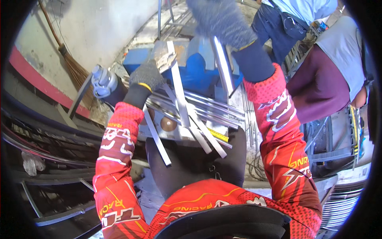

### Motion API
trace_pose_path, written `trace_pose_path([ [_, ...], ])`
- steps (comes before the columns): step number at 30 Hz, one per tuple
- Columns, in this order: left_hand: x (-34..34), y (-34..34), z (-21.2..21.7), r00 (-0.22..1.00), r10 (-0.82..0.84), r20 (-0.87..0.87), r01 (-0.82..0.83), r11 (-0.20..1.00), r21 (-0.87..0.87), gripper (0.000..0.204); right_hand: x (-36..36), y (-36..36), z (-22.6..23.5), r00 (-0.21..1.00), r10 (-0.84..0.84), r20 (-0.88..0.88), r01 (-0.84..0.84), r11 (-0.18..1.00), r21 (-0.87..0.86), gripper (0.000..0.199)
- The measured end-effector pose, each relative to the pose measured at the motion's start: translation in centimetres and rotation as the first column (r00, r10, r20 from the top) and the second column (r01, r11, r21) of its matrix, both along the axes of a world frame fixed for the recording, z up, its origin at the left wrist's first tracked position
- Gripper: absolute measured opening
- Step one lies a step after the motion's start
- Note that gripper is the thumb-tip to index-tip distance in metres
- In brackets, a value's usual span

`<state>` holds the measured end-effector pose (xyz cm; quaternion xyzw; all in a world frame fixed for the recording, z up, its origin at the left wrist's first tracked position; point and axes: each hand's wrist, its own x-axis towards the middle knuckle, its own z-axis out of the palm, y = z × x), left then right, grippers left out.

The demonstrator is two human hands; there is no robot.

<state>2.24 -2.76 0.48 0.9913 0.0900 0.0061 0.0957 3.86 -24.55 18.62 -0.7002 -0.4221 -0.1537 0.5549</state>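
My left hand, in a grey knit glove, presses on the upper end of a flat metal strip that lies across a blue machine. My right hand, also gloved, is raised at the top of the view. It is closed over the top of a shiny metal bar that slants down to the machine. Several more flat strips lie crossed on the machine's table in front of me. One loose strip hangs over the near edge.
A yellow tape measure lies among the strips. A broom leans on the wall at the left, above dark metal bars. Two people stand at the upper right beside metal racks.
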Motion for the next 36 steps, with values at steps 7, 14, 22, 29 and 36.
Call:
trace_pose_path([
  [7, -0.4, -0.4, 1.1, 0.999, 0.04, -0.002, -0.04, 0.999, -0.004, 0.055, 3.8, 0.8, -9.3, 0.517, -0.128, 0.846, 0.608, 0.751, -0.258, 0.023],
  [14, -1.0, -0.8, 1.4, 0.998, 0.068, 0.018, -0.067, 0.996, -0.051, 0.046, 3.4, 1.4, -9.5, 0.954, -0.231, -0.191, 0.06, 0.771, -0.634, 0.041],
  [22, 1.2, 2.4, -2.7, 0.997, -0.071, 0.03, 0.076, 0.961, -0.264, 0.052, 5.7, 1.7, -10.1, 0.9, -0.168, -0.402, -0.091, 0.83, -0.551, 0.04],
  [29, -4.2, -2.4, -4.9, 0.987, 0.136, 0.088, 0.078, 0.08, -0.994, 0.027, 5.8, 2.0, -11.7, 0.808, -0.165, -0.566, -0.169, 0.855, -0.491, 0.041],
  [36, -4.8, -8.7, -5.9, 0.908, 0.4, 0.124, 0.148, -0.029, -0.989, 0.028, 7.9, 0.8, -14.5, 0.948, 0.006, -0.318, -0.202, 0.785, -0.585, 0.047],
])
